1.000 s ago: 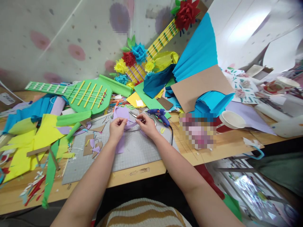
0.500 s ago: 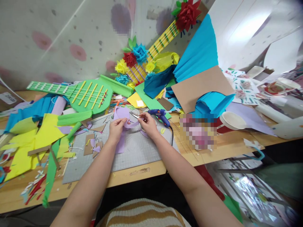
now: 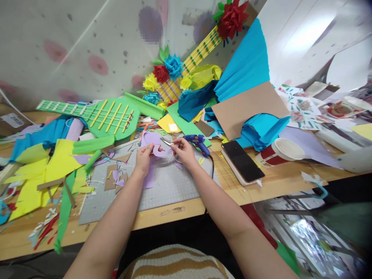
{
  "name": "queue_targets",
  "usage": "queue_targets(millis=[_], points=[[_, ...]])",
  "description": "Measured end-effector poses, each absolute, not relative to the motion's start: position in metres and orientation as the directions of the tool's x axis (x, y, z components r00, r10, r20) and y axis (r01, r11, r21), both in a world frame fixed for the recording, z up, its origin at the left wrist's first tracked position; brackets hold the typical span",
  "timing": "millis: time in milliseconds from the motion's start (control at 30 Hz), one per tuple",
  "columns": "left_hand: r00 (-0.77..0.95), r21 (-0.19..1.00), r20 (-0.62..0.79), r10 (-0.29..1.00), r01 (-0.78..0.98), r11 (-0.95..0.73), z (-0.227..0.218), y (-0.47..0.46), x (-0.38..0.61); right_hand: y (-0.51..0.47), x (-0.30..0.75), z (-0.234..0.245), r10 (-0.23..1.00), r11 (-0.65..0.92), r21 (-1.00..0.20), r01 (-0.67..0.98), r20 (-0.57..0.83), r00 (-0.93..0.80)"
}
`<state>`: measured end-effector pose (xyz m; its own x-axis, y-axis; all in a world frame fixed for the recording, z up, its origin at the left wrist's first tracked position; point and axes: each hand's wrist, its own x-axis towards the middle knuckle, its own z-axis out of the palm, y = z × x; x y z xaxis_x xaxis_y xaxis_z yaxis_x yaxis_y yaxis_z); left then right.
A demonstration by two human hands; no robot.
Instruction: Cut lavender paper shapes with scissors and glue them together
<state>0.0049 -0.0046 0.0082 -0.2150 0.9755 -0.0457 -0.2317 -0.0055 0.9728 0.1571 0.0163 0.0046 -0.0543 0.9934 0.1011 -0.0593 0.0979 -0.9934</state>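
Over the grey cutting mat (image 3: 174, 190), my left hand (image 3: 143, 158) pinches a curved piece of purple paper (image 3: 159, 152). My right hand (image 3: 185, 152) is closed on a small pair of scissors (image 3: 166, 141), whose metal blades point left, just above the purple piece. The scissors' handles are mostly covered by my fingers. Behind my left hand lies a larger purple paper sheet (image 3: 151, 138), and more purple paper (image 3: 148, 179) shows below the hands. A blue glue gun (image 3: 198, 143) rests just right of my right hand.
A green paper guitar (image 3: 112, 118) and yellow paper scraps (image 3: 59, 162) lie left. Behind stands a yellow guitar (image 3: 170, 89) with paper flowers. To the right are a phone (image 3: 242, 161), a paper cup (image 3: 280, 151), brown cardboard (image 3: 250, 104) and blue crepe paper (image 3: 247, 62).
The curved purple piece has turned slightly between my hands, showing more of its curl. Both hands stay nearly in place, and the view has shifted a little.
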Motion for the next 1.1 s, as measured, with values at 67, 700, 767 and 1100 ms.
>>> queue_targets(millis=[67,700,767,1100], points=[[-0.217,0.971,-0.048,0.975,-0.239,-0.005,0.0078,-0.0048,0.0064,0.0164,0.1567,0.0050,0.995,0.083,-0.993,-0.089,0.087,-0.043],[-0.292,0.982,0.005,0.957,-0.180,-0.060,0.0090,-0.0040,0.0048,0.0157,0.1582,0.0056,0.996,0.058,-0.984,-0.166,0.068,-0.056],[-0.273,0.978,-0.019,0.962,-0.204,-0.038,0.0095,-0.0038,0.0035,0.0157,0.1578,0.0059,0.997,0.061,-0.985,-0.159,0.069,-0.047],[-0.275,0.986,-0.008,0.961,-0.162,-0.039,0.0090,-0.0031,0.0030,0.0137,0.1603,0.0038,0.981,0.193,-0.963,0.188,0.183,-0.070]])
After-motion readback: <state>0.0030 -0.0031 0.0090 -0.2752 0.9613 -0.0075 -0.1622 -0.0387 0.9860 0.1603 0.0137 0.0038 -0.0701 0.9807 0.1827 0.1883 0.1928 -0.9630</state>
